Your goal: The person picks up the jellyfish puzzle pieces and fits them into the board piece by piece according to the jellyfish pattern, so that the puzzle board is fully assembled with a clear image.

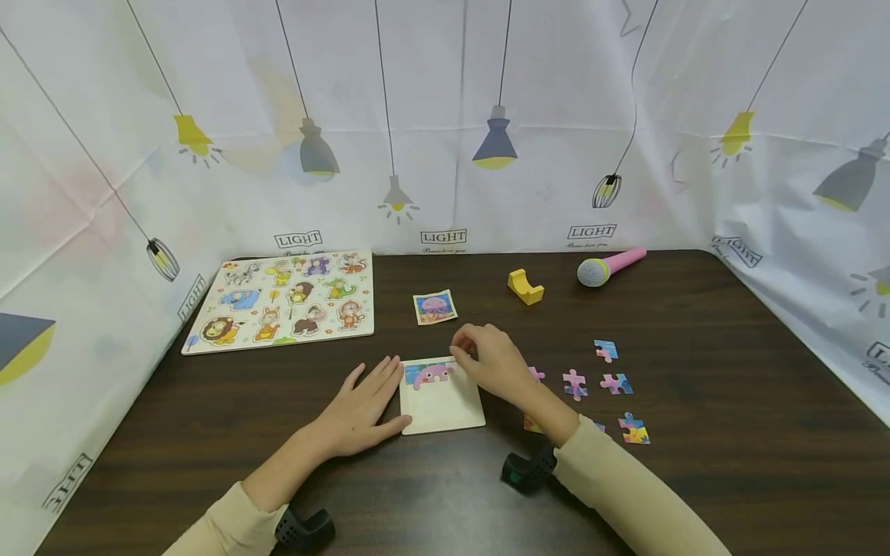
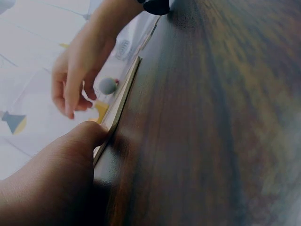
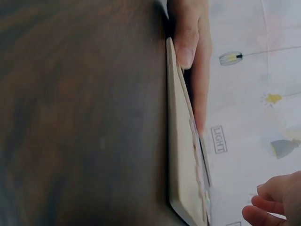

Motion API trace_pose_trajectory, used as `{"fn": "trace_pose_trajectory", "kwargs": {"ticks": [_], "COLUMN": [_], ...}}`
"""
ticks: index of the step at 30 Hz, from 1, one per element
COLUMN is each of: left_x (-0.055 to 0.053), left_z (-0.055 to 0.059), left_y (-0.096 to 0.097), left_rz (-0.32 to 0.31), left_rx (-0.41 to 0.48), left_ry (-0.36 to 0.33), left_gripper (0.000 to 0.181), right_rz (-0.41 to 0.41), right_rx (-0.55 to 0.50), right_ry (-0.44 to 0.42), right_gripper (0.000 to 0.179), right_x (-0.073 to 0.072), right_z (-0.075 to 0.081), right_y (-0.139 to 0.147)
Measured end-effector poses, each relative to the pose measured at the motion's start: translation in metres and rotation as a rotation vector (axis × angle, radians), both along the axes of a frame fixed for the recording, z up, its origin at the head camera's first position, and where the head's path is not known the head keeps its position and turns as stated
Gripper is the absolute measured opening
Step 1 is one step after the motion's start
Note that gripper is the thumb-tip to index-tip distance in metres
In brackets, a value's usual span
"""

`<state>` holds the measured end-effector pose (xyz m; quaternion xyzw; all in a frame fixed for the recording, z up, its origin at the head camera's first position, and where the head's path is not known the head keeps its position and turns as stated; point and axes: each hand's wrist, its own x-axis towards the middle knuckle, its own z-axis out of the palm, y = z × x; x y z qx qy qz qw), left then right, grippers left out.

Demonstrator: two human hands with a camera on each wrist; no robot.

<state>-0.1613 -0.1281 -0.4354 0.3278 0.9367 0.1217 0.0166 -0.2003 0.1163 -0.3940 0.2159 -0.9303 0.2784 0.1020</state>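
A small pale wooden puzzle tray (image 1: 442, 405) lies on the dark table, with joined pink and blue jigsaw pieces (image 1: 431, 374) along its far edge. My left hand (image 1: 365, 409) rests at the tray's left side, fingers extended and thumb against the edge. Over the tray's far right corner is my right hand (image 1: 490, 361), fingers loosely bent. In the left wrist view, the right hand (image 2: 77, 75) hangs above the tray with nothing visible between its fingers. Several loose jigsaw pieces (image 1: 575, 384) lie to the right, some partly hidden behind the right forearm.
An animal puzzle board (image 1: 323, 315) lies at the back left. Beyond the tray are a small octopus picture card (image 1: 435, 307), a yellow curved block (image 1: 524, 286) and a pink toy microphone (image 1: 612, 267). A white lamp-print cloth (image 1: 424, 93) hangs behind the table.
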Motion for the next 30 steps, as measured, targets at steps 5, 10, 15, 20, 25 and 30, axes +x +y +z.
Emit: {"fn": "trace_pose_trajectory", "kwargs": {"ticks": [5, 10, 15, 20, 25, 30], "left_x": [0.0, 0.0, -0.001, -0.001, 0.0, -0.001], "left_z": [-0.001, -0.002, -0.003, -0.003, -0.002, -0.001], "left_y": [-0.001, -0.001, -0.002, -0.001, -0.001, -0.001], "left_rz": [-0.003, -0.008, -0.01, -0.013, -0.016, -0.017], "left_rx": [0.003, 0.008, 0.009, 0.012, 0.015, 0.016], "left_ry": [0.004, 0.005, 0.007, 0.011, 0.018, 0.021], "left_gripper": [0.081, 0.081, 0.082, 0.081, 0.081, 0.081], "right_rz": [-0.006, -0.043, -0.082, -0.122, -0.155, -0.183], "right_rx": [-0.016, -0.031, -0.014, 0.006, 0.034, 0.067], "right_ry": [0.018, 0.011, 0.026, 0.01, -0.031, -0.081], "right_gripper": [0.004, 0.008, 0.01, 0.012, 0.016, 0.023], "right_x": [0.0, -0.004, -0.007, -0.008, -0.007, -0.005], "right_z": [0.01, 0.016, 0.016, 0.019, 0.019, 0.019], "right_y": [0.018, 0.04, 0.066, 0.094, 0.119, 0.144]}}
